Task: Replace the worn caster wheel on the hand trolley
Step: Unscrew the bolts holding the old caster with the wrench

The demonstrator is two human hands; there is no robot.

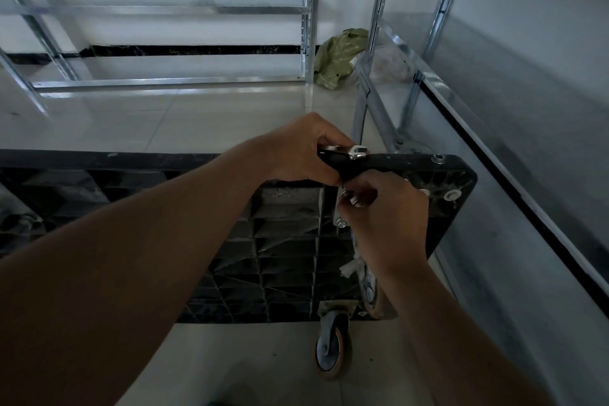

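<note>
The black plastic trolley deck (164, 208) lies upside down on the floor, its ribbed underside up. My left hand (303, 148) grips an adjustable wrench (356, 152) with a black handle over the deck's far edge. Just below it my right hand (385, 208) pinches small silver bolts or nuts (354, 199) at a caster mounting plate. A grey caster wheel with a brown tread (331, 349) sticks out over the deck's near edge. Beside it, a second wheel (370, 290) is partly hidden under my right wrist.
Metal shelving frames stand at the back (306, 10) and along the right (412, 92). A crumpled green bag (336, 59) lies by the shelf corner. The floor is pale glossy tile (164, 122). Another caster (19, 224) shows dimly at the deck's left.
</note>
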